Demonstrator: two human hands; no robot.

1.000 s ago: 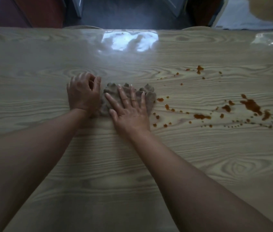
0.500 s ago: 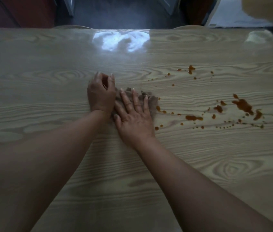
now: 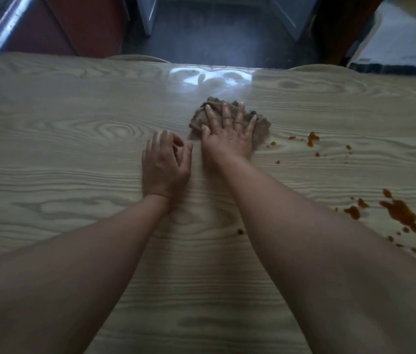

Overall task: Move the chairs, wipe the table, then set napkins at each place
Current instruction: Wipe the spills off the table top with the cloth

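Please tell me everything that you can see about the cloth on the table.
The cloth is a small grey-brown rag, soft-looking, bunched into a crumpled heap with uneven edges. It lies on the wooden table, toward the far side, left of the orange-brown stains. The right hand presses on it with straight, spread fingers and covers its middle. The left hand rests beside its near left edge; whether they touch is unclear.

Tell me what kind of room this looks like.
Probably a home dining area or kitchen: a large wood-grain table spattered with reddish-brown sauce, what look like chair tops at its far edge, and the right hand pressing a wiping cloth flat on it.
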